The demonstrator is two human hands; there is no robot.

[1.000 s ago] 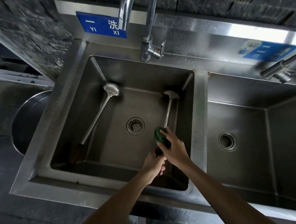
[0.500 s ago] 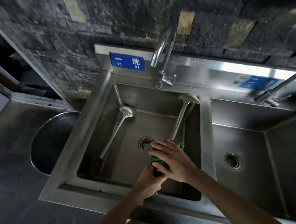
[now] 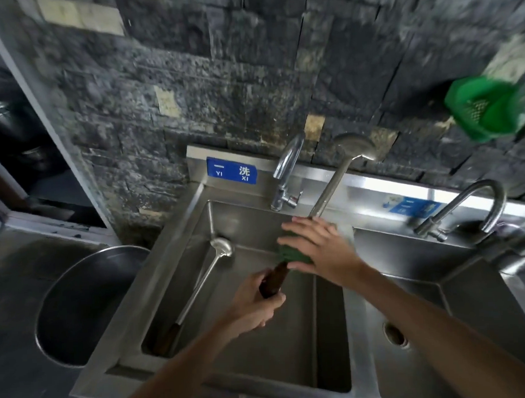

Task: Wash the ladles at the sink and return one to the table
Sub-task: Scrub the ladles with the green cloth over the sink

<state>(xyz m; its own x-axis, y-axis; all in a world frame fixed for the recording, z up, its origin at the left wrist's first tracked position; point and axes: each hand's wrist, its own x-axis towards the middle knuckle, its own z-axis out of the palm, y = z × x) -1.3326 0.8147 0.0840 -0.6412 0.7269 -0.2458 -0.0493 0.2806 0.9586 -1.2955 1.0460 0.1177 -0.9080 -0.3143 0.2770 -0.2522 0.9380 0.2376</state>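
I hold a long steel ladle point(image 3: 336, 182) raised over the left sink basin point(image 3: 174, 282), its bowl up near the wall. My left hand point(image 3: 254, 302) grips its dark wooden handle. My right hand point(image 3: 315, 244) holds a green scouring pad point(image 3: 291, 255) wrapped around the ladle's shaft, fingers mostly straight over it. A second ladle point(image 3: 204, 278) lies slanted in the same basin, bowl toward the back, wooden handle at the front left corner.
A tap point(image 3: 287, 173) stands behind the left basin, another tap point(image 3: 468, 209) over the right basin point(image 3: 417, 282). A green plastic basket point(image 3: 490, 110) hangs on the stone wall at right. A round steel bowl point(image 3: 87, 305) sits left of the sink.
The ladle has been lifted out of the basin, its bowl rising to wall height. My right hand with the pad slid up the shaft. The camera tilted upward.
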